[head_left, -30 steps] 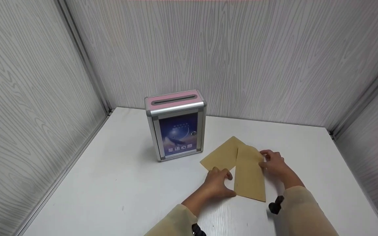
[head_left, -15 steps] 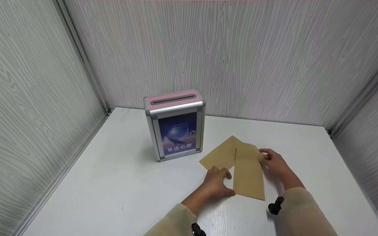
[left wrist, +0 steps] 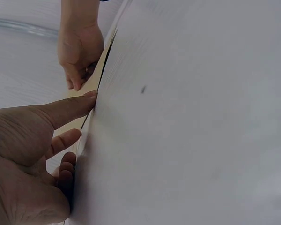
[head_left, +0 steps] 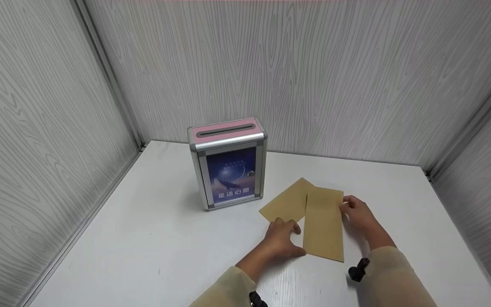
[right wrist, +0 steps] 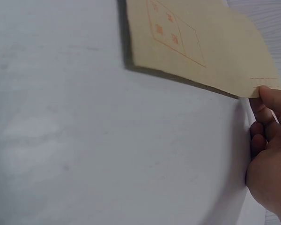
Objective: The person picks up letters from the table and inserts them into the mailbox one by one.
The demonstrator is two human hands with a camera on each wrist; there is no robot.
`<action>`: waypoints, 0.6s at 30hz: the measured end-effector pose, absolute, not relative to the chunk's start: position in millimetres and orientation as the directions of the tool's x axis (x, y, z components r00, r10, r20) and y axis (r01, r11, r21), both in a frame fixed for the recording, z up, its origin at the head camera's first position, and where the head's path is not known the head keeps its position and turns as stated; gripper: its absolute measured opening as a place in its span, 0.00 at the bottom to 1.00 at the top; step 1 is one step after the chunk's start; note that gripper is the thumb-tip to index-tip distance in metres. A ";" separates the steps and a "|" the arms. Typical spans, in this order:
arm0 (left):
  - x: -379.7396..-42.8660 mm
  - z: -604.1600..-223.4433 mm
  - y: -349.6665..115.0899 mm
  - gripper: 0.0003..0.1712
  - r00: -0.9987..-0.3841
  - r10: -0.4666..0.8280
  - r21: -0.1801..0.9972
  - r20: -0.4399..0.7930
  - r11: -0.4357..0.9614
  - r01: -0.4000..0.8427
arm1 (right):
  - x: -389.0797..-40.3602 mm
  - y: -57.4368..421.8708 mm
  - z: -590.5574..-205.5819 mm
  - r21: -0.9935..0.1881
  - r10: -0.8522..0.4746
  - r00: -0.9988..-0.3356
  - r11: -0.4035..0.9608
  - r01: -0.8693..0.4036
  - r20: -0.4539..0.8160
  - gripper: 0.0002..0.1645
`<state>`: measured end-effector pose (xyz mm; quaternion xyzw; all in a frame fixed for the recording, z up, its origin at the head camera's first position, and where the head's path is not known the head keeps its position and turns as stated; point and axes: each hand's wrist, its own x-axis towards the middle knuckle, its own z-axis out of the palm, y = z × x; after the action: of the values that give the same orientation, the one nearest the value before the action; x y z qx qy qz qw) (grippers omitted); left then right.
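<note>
Two brown paper envelopes lie on the table, the right envelope (head_left: 323, 226) overlapping the left envelope (head_left: 286, 201). My right hand (head_left: 358, 213) pinches the right envelope by its upper right edge, thumb on top and fingers beneath in the right wrist view. There the envelope (right wrist: 192, 42) shows red printed boxes and its near edge casts a shadow on the table. With its thumb tip, my left hand (head_left: 278, 241) touches the lower left corner of the same envelope; its other fingers are loosely bent by the left envelope's lower edge, holding nothing.
A silver-framed box (head_left: 230, 168) with a pink slotted top and a small lock stands left of the envelopes. The white table (head_left: 151, 221) is bounded by pale wood-grain panels (head_left: 271, 76) at the back and both sides.
The right envelope's top end, rounded and lifted by my right hand earlier, now appears flat and straight. My right fingers have shifted slightly along its edge. My left hand has barely moved.
</note>
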<state>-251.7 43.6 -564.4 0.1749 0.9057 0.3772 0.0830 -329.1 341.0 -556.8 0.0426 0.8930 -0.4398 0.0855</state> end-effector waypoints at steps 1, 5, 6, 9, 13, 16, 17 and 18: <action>-251.3 -564.6 43.5 0.30 -0.925 0.380 0.711 -0.020 0.655 0.254 | -328.8 341.1 -556.8 -0.782 0.008 -0.982 0.604 0.155 -0.188 0.22; -250.4 -564.0 43.0 0.29 -0.923 0.385 0.714 -0.021 0.651 0.255 | -327.7 342.4 -556.9 -0.804 0.019 -0.984 0.573 0.156 -0.178 0.21; -250.3 -563.7 42.9 0.29 -0.923 0.385 0.715 -0.023 0.651 0.253 | -327.2 342.7 -556.7 -0.819 0.018 -0.984 0.552 0.159 -0.179 0.22; -249.9 -562.5 42.6 0.29 -0.923 0.385 0.719 -0.019 0.646 0.255 | -326.1 343.7 -555.8 -0.855 0.023 -0.983 0.490 0.169 -0.181 0.23; -249.4 -561.6 42.5 0.27 -0.920 0.391 0.709 -0.002 0.650 0.274 | -325.9 346.1 -555.6 -0.899 0.042 -0.982 0.397 0.185 -0.184 0.22; -249.1 -562.5 42.4 0.26 -0.917 0.398 0.694 -0.012 0.664 0.279 | -326.1 348.6 -556.9 -0.911 0.053 -0.979 0.360 0.201 -0.195 0.22; -249.2 -562.7 42.2 0.25 -0.916 0.400 0.696 -0.017 0.663 0.276 | -326.1 349.1 -557.6 -0.913 0.057 -0.978 0.350 0.208 -0.201 0.22; -249.4 -562.9 41.8 0.24 -0.915 0.402 0.700 -0.026 0.661 0.270 | -326.1 349.9 -558.3 -0.914 0.058 -0.977 0.346 0.212 -0.205 0.22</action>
<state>-249.4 41.8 -562.9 0.1852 0.9069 0.3677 0.0897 -326.1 349.9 -558.3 0.0827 0.8176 -0.5657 0.0679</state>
